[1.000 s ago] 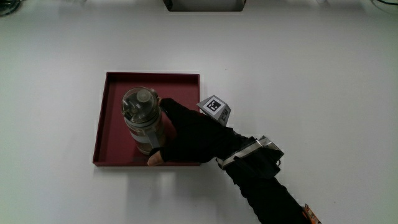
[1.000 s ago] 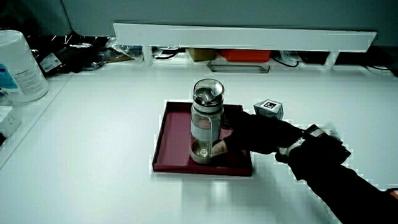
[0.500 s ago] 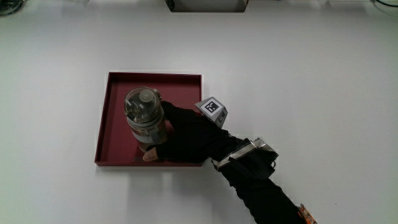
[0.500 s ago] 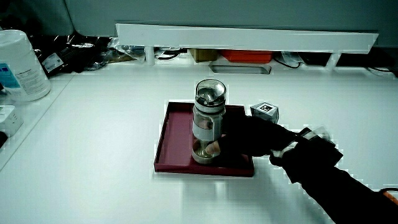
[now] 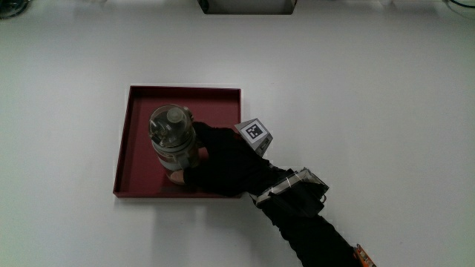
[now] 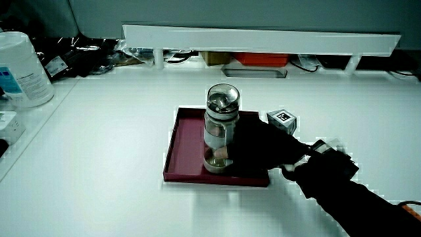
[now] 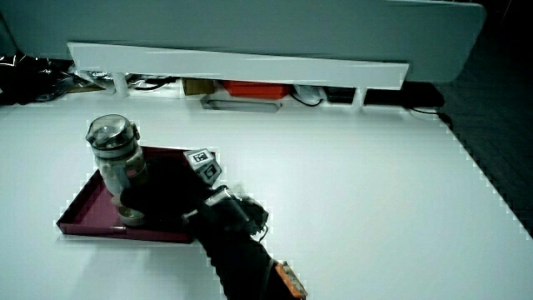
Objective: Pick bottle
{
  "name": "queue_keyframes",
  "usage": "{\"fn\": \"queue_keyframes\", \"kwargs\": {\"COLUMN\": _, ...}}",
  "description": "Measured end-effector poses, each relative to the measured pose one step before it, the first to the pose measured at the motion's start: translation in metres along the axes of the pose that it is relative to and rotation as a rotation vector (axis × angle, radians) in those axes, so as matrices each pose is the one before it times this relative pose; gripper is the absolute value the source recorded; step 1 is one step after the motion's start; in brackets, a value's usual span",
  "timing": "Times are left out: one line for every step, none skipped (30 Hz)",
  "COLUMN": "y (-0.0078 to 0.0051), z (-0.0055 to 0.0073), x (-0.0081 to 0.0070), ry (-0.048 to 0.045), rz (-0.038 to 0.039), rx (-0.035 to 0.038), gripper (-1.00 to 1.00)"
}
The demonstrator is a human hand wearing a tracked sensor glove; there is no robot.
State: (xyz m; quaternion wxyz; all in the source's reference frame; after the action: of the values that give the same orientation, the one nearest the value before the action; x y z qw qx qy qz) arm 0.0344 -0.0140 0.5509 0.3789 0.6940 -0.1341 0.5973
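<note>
A clear bottle (image 5: 172,135) with a see-through lid stands upright in a dark red tray (image 5: 139,113). The bottle (image 6: 220,129) and tray (image 6: 185,145) show in both side views, as do the bottle (image 7: 117,162) and tray (image 7: 80,215). The gloved hand (image 5: 221,159) wraps the bottle's lower body from the side nearer the person, fingers curled around it. A patterned cube (image 5: 254,133) sits on the hand's back. The hand (image 6: 260,148) and hand (image 7: 162,196) cover part of the bottle's base.
A low white partition (image 6: 263,36) runs along the table's edge farthest from the person, with cables and an orange item under it. A large white canister (image 6: 20,69) stands at the table's edge in a side view.
The hand has slid closer onto the bottle and its fingers have closed around the lower body. The bottle stands where it was in the tray.
</note>
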Motion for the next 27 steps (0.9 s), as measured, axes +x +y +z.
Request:
{"fn": "queue_keyframes", "kwargs": {"y": 0.00003, "z": 0.00007, "x": 0.00021, "ry": -0.00294, "rz": 0.01215, "rx": 0.00189, "gripper": 1.0}}
{"fn": "queue_keyframes", "kwargs": {"y": -0.00049, "z": 0.00019, "x": -0.00022, "ry": 0.00144, "rz": 0.00864, "rx": 0.00422, "gripper": 1.0}}
{"fn": "queue_keyframes", "kwargs": {"y": -0.00047, "z": 0.00093, "x": -0.00103, "ry": -0.01496, "rz": -0.00745, "rx": -0.0059, "gripper": 1.0}}
{"fn": "queue_keyframes", "kwargs": {"y": -0.00063, "z": 0.00051, "x": -0.00258, "ry": 0.00703, "rz": -0.00069, "rx": -0.00693, "gripper": 1.0}}
{"fn": "queue_keyframes", "kwargs": {"y": 0.00003, "z": 0.00041, "x": -0.00078, "ry": -0.00494, "rz": 0.0137, "rx": -0.0046, "gripper": 1.0}}
{"fn": "queue_keyframes", "kwargs": {"y": -0.00082, "z": 0.00044, "x": -0.00099, "ry": 0.01796, "rz": -0.00029, "rx": -0.00173, "gripper": 1.0}}
{"fn": "queue_keyframes", "kwargs": {"y": -0.00088, "z": 0.00167, "x": -0.00199, "ry": -0.01464, "rz": 0.0061, "rx": 0.00199, "gripper": 1.0}}
{"fn": "queue_keyframes", "kwargs": {"y": -0.00114, "z": 0.00107, "x": -0.00333, "ry": 0.02127, "rz": 0.01603, "rx": -0.00605, "gripper": 1.0}}
{"fn": "queue_keyframes", "kwargs": {"y": -0.00095, "z": 0.00164, "x": -0.00295, "ry": -0.01384, "rz": 0.00534, "rx": 0.00012, "gripper": 1.0}}
{"fn": "queue_keyframes", "kwargs": {"y": -0.00159, "z": 0.00138, "x": -0.00474, "ry": -0.01419, "rz": 0.00835, "rx": -0.00092, "gripper": 1.0}}
{"fn": "queue_keyframes", "kwargs": {"y": -0.00106, "z": 0.00148, "x": -0.00381, "ry": -0.01255, "rz": 0.01222, "rx": -0.0061, "gripper": 1.0}}
{"fn": "queue_keyframes", "kwargs": {"y": -0.00182, "z": 0.00121, "x": -0.00592, "ry": 0.00973, "rz": 0.01805, "rx": -0.00679, "gripper": 1.0}}
{"fn": "queue_keyframes", "kwargs": {"y": -0.00124, "z": 0.00199, "x": -0.00194, "ry": -0.00987, "rz": -0.00044, "rx": -0.00206, "gripper": 1.0}}
{"fn": "queue_keyframes", "kwargs": {"y": -0.00166, "z": 0.00196, "x": -0.00447, "ry": -0.01008, "rz": 0.00414, "rx": -0.00235, "gripper": 1.0}}
{"fn": "queue_keyframes", "kwargs": {"y": -0.0015, "z": 0.00132, "x": -0.00496, "ry": 0.00415, "rz": 0.01826, "rx": -0.0072, "gripper": 1.0}}
{"fn": "queue_keyframes", "kwargs": {"y": -0.00191, "z": 0.00145, "x": -0.00447, "ry": -0.00014, "rz": 0.0218, "rx": 0.00156, "gripper": 1.0}}
{"fn": "queue_keyframes", "kwargs": {"y": -0.00254, "z": 0.00215, "x": -0.0039, "ry": -0.02121, "rz": -0.01176, "rx": -0.00334, "gripper": 1.0}}
{"fn": "queue_keyframes", "kwargs": {"y": -0.00256, "z": 0.00163, "x": -0.004, "ry": 0.00369, "rz": 0.02325, "rx": -0.00242, "gripper": 1.0}}
{"fn": "queue_keyframes", "kwargs": {"y": -0.00279, "z": 0.00179, "x": -0.00474, "ry": -0.00872, "rz": 0.00838, "rx": -0.00425, "gripper": 1.0}}
{"fn": "queue_keyframes", "kwargs": {"y": -0.003, "z": 0.0014, "x": -0.00427, "ry": 0.0004, "rz": 0.00878, "rx": -0.00362, "gripper": 1.0}}
{"fn": "queue_keyframes", "kwargs": {"y": -0.00278, "z": 0.0014, "x": -0.00341, "ry": 0.00314, "rz": -0.00894, "rx": -0.00933, "gripper": 1.0}}
{"fn": "queue_keyframes", "kwargs": {"y": -0.00353, "z": 0.00182, "x": -0.00349, "ry": -0.01098, "rz": -0.00353, "rx": -0.00216, "gripper": 1.0}}
{"fn": "queue_keyframes", "kwargs": {"y": -0.00385, "z": 0.00168, "x": -0.00276, "ry": 0.00193, "rz": 0.00152, "rx": -0.00401, "gripper": 1.0}}
{"fn": "queue_keyframes", "kwargs": {"y": -0.00405, "z": 0.00228, "x": -0.00326, "ry": -0.01249, "rz": -0.0036, "rx": -0.00696, "gripper": 1.0}}
{"fn": "queue_keyframes", "kwargs": {"y": -0.00557, "z": 0.00308, "x": 0.00099, "ry": -0.05564, "rz": -0.05863, "rx": -0.00109, "gripper": 1.0}}
{"fn": "queue_keyframes", "kwargs": {"y": -0.00717, "z": 0.00222, "x": -0.00073, "ry": -0.02271, "rz": -0.05033, "rx": -0.00257, "gripper": 1.0}}
{"fn": "queue_keyframes", "kwargs": {"y": -0.00438, "z": 0.00247, "x": 0.00311, "ry": -0.05157, "rz": 0.06212, "rx": 0.00334, "gripper": 1.0}}
